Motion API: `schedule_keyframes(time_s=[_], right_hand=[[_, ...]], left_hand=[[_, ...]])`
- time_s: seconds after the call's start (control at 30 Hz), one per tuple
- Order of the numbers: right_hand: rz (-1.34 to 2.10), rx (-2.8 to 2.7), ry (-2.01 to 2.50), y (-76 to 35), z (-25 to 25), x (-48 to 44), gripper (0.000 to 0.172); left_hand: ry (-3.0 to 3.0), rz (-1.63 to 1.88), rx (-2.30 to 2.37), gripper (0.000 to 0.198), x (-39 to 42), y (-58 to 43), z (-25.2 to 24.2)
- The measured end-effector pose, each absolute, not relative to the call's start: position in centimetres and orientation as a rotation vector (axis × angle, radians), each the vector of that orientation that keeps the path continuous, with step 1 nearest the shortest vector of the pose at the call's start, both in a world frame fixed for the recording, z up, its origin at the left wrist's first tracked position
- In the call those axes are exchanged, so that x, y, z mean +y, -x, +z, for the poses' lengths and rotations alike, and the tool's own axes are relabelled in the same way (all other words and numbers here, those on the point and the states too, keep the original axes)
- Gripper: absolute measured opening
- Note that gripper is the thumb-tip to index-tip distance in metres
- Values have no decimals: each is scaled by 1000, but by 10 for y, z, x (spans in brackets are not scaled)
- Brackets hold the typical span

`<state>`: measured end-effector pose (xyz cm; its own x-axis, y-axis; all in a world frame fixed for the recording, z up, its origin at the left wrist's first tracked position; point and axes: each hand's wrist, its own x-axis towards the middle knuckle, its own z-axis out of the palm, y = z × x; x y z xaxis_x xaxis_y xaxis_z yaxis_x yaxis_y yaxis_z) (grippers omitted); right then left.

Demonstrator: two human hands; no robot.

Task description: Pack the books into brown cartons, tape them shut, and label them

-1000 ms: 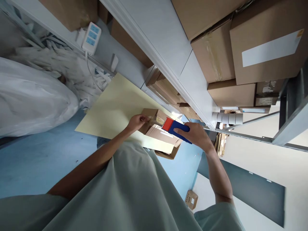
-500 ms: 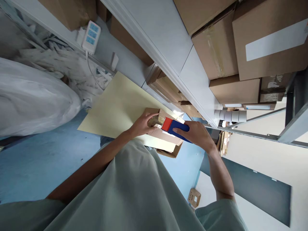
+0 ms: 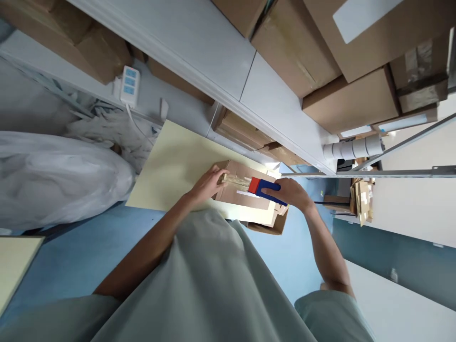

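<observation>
Gripping tape dispenser (image 3: pixel 265 188) w/ R fingers (image 3: pixel 275 192), L fingers (image 3: pixel 218 172) parted at box (image 3: pixel 237 170) edge (floor (image 3: pixel 96 242) past board (image 3: pixel 174 166) edge).

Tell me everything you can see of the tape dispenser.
The tape dispenser looks plastic, with a red front end and blue body. Gripped in the right hand over the cardboard box, it points its red end toward the left hand. Tape stretches from that end along the box; contact with the box is unclear.
</observation>
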<state>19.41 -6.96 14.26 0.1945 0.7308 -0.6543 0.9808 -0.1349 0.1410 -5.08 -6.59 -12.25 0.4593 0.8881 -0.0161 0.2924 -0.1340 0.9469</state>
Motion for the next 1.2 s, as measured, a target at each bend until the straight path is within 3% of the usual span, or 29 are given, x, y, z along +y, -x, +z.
schedule_keyframes(time_s=[0.27,0.47,0.67,0.9,1.2], right_hand=[[-830,1631,-1904,-249,64,-82,65],[-825,1692,-1936,-255,37,-91,68],[-849,1806,-1904,-257,32,-93,63],[-986,1864,-1866,-273,49,-92,61],[-1128,1682,-1893,-463,82,-127,64]], left_hand=[[-1587,793,1171,60,-80,50,-126],[-1387,926,1439,42,-104,26,-131],[-1251,1060,1993,31,-111,-22,-122],[-1142,1148,2127,22,-107,-37,-132],[-1298,1073,2193,23,-106,-33,-135]])
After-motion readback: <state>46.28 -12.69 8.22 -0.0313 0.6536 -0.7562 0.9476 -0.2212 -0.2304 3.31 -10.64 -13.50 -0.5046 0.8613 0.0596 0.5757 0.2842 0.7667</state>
